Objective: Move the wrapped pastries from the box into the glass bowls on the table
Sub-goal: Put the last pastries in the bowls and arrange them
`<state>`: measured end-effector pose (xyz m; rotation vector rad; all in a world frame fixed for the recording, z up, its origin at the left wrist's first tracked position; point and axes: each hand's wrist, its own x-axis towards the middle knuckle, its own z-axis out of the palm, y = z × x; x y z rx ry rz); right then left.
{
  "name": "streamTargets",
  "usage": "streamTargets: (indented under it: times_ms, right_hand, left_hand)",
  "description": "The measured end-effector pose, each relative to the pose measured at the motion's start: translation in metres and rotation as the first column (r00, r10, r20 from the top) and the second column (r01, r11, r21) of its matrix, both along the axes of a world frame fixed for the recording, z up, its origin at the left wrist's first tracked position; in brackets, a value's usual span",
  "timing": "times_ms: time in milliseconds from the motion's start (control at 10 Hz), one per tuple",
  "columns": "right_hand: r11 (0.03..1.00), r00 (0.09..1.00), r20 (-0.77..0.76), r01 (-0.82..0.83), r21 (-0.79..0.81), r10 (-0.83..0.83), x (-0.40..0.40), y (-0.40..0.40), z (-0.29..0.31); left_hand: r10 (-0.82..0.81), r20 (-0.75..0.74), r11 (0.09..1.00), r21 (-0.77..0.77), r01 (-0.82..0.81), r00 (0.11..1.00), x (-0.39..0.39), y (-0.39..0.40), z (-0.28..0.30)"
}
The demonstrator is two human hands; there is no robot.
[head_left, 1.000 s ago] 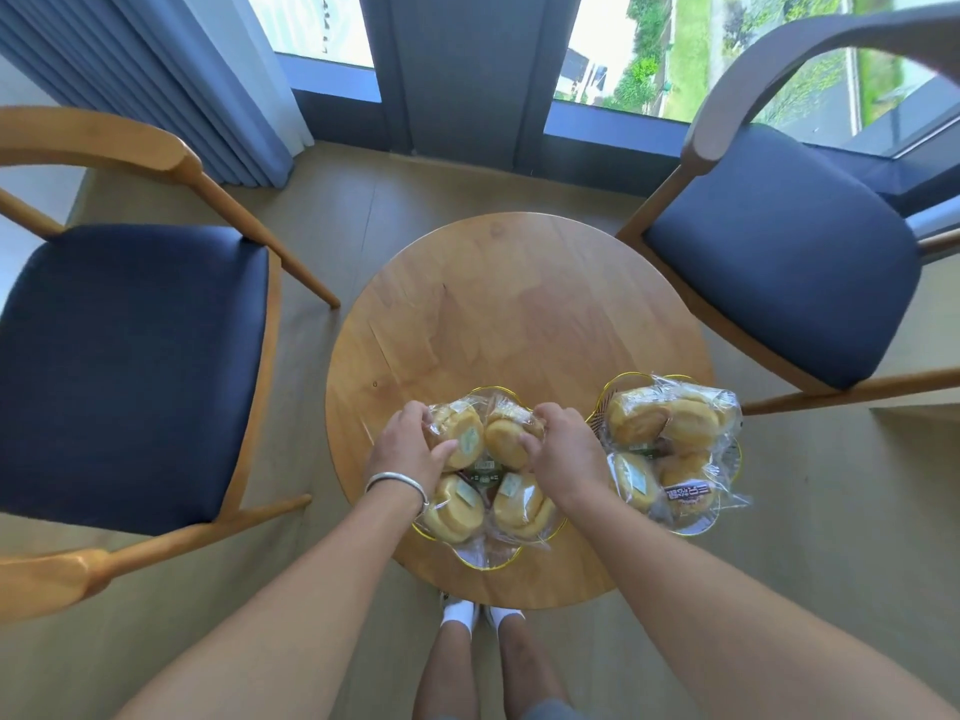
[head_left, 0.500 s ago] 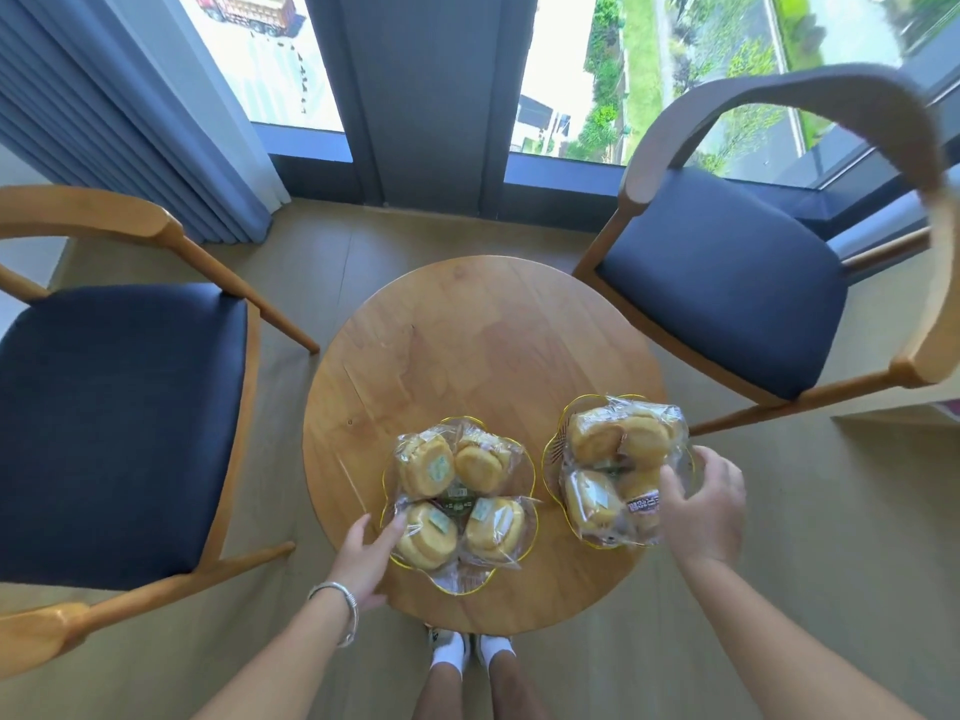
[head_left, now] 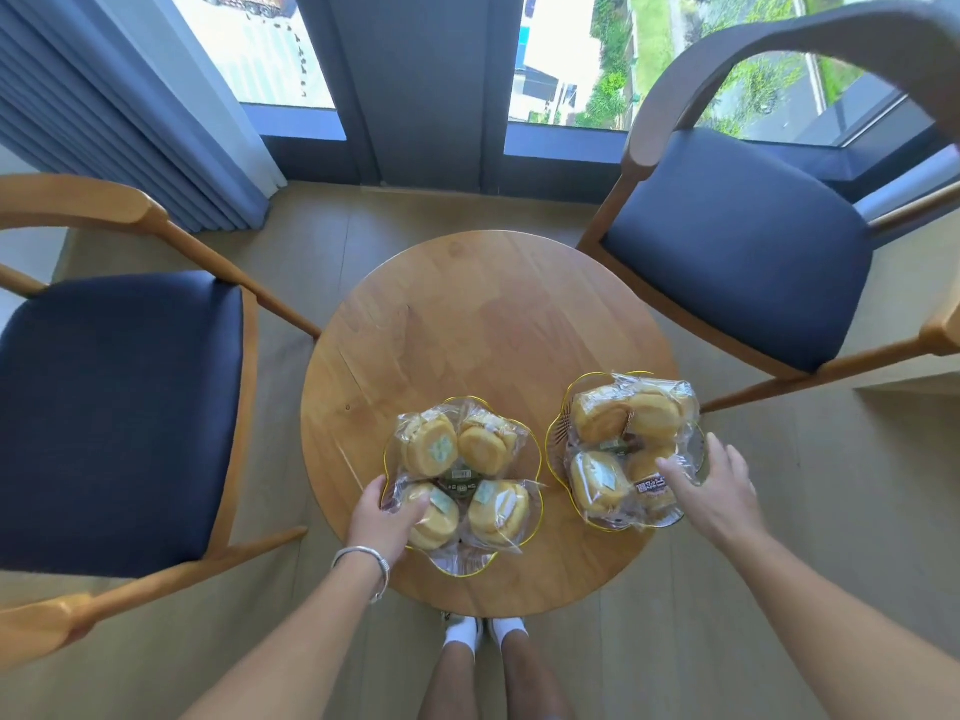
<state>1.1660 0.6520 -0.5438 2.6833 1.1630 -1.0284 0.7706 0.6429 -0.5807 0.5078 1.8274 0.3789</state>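
Both bowls full: left bowl [head_left: 535, 462] and right bowl [head_left: 557, 433], lower centre, four pastries [head_left: 462, 483] each; no box seen. Left hand [head_left: 382, 519] grips left bowl's rim; right hand [head_left: 719, 493] splayed, fingertips touching wrappers. We judge loading done

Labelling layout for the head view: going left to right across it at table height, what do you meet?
Left chair → left hand, gripping the rim of the left glass bowl → that bowl's wrapped pastries → right glass bowl with its pastries → right hand, fingers spread at that bowl's right edge → right chair.
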Motion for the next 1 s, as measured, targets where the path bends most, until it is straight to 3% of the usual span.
streamTargets:
  times_ms: [100,400,800,900,1000]
  right_hand:
    - [1.000,0.996,-0.092,-0.001,-0.008,0.000,-0.005,0.004,-0.005]
    - [0.999,0.988,-0.153,-0.032,0.015,0.034,-0.036,0.030,-0.009]
    - [0.997,0.984,-0.166,-0.071,0.005,0.071,-0.092,0.057,-0.013]
    - [0.991,0.986,-0.109,-0.131,-0.016,0.128,-0.090,0.056,-0.008]
    - [0.969,0.969,0.053,-0.243,0.052,0.240,-0.089,0.048,0.006]
  left_hand:
    - [0.011,0.003,0.999,0.031,-0.011,1.000,-0.003,0.009,-0.006]
    - [0.071,-0.071,0.993,0.096,-0.064,0.995,-0.014,0.051,-0.005]
    - [-0.033,-0.257,0.987,0.144,0.072,0.966,-0.053,0.089,0.003]
    - [-0.111,-0.301,0.975,0.150,0.162,0.947,-0.058,0.087,0.011]
    - [-0.138,-0.439,0.950,0.193,0.244,0.888,-0.053,0.080,0.031]
